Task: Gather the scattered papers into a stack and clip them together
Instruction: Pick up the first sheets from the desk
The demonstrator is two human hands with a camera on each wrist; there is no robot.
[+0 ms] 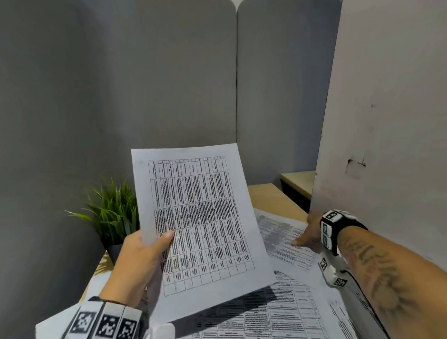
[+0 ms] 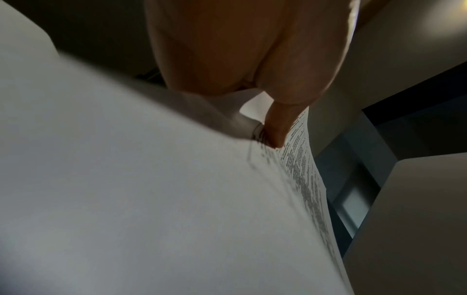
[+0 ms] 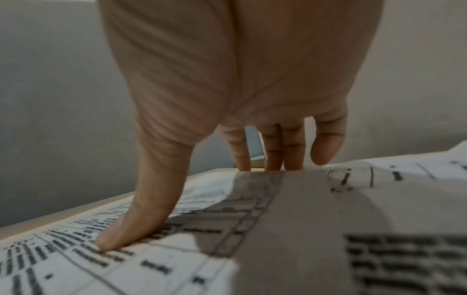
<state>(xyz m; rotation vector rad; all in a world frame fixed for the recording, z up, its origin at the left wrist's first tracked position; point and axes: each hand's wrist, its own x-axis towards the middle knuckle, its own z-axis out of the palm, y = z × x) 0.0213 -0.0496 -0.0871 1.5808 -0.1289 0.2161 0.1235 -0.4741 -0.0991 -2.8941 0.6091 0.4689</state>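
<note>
Head view: the left hand [image 1: 138, 265] pinches a printed sheet [image 1: 202, 227] raised above the desk [image 1: 269, 196], while the right hand [image 1: 310, 229], fingers spread flat, presses a far sheet [image 1: 285, 243]; dragging it edgewise should avoid creasing before stacking.

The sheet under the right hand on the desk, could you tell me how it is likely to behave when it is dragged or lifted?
The sheet is probably floppy: in the right wrist view it already humps up beside the right hand. Being thin, it will likely slide easily over the other papers. It may sag if lifted by one edge, so the right hand might support it well.
</note>
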